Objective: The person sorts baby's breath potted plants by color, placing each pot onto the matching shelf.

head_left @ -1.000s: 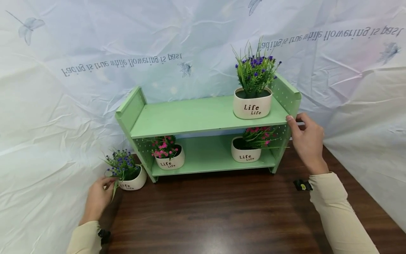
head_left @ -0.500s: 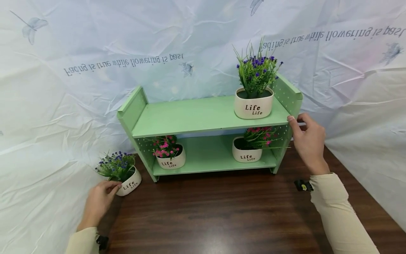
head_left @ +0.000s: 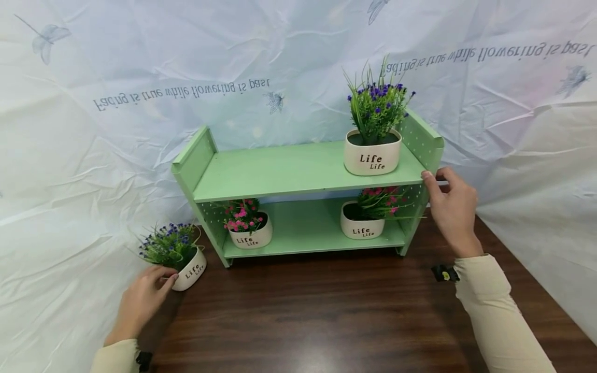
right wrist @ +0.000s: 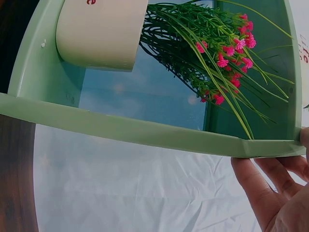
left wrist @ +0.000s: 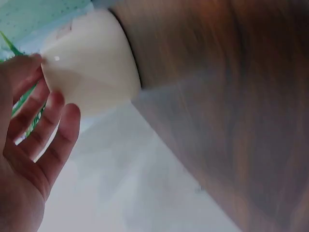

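Note:
My left hand pinches the near rim of a white oval flower pot with blue-purple flowers, which stands turned at an angle on the table left of the shelf. In the left wrist view, thumb and fingers are at the rim of this pot. My right hand grips the right side of a green two-tier shelf, thumb on the front edge. In the right wrist view its fingers lie against the outside of the side panel.
A pot with purple flowers stands at the right of the top tier. Below it are two pots with pink flowers, one left, one right. The brown table meets a pale printed cloth behind.
The flower pot at my left hand has turned and shifted left and slightly toward me. My left hand has moved from its leaves to its rim. The right hand stays on the shelf.

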`<state>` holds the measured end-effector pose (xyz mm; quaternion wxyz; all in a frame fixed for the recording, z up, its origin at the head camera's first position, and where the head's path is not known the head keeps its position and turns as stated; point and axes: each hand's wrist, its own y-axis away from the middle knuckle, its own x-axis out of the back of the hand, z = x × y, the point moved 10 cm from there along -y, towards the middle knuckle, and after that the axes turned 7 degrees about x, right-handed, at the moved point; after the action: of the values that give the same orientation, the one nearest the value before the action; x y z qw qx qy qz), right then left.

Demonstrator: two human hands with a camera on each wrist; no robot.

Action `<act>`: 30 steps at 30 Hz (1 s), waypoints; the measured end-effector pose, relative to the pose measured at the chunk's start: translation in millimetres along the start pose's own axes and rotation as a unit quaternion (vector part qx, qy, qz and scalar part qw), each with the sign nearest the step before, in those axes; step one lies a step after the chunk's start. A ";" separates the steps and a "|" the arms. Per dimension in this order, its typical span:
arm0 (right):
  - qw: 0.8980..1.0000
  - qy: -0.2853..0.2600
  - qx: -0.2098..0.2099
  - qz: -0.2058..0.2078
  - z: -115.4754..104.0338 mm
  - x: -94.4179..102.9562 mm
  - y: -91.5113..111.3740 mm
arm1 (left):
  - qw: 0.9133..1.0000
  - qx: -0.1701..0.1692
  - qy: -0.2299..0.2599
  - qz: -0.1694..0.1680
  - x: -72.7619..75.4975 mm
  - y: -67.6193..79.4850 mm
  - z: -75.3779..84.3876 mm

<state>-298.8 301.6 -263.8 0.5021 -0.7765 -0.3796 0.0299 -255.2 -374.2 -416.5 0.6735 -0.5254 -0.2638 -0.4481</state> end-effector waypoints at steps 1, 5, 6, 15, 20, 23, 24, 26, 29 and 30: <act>1.000 0.001 -0.001 0.001 0.2 0.1 -0.2 | 1.000 -0.009 -0.003 -0.001 0.8 1.2 -0.3; 1.000 0.005 -0.002 0.005 0.6 0.8 -1.6 | 0.999 -0.049 -0.006 0.012 3.7 7.5 2.3; 1.000 0.006 -0.001 0.005 0.5 0.8 -1.9 | 0.998 -0.055 -0.006 0.018 4.4 9.2 3.4; 1.000 0.004 -0.002 0.001 -0.2 -1.2 1.0 | 0.998 -0.038 -0.007 0.041 4.0 13.7 11.7; 1.000 0.009 -0.006 -0.001 0.6 -1.2 2.1 | 0.998 0.019 -0.022 0.051 4.8 15.8 12.2; 1.000 0.009 -0.009 -0.002 0.8 -1.4 2.5 | 0.996 0.059 -0.029 0.058 4.5 18.2 13.9; 1.000 0.009 -0.009 -0.002 0.8 -1.4 2.6 | 0.995 0.071 -0.031 0.061 4.3 18.9 15.0; 1.000 0.006 -0.010 -0.003 0.9 -1.6 2.8 | 0.993 0.088 -0.037 0.071 4.1 20.0 17.8; 1.000 0.003 -0.011 -0.004 1.0 -1.7 2.9 | 0.989 0.100 -0.052 0.093 5.7 21.3 23.0; 1.000 0.002 -0.011 -0.004 1.0 -1.8 2.8 | 0.988 0.103 -0.057 0.102 6.5 22.0 24.3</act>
<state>-299.0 300.6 -267.2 0.4947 -0.7804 -0.3819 0.0220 -230.0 -352.4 -414.0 0.7502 -0.5020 -0.2914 -0.3167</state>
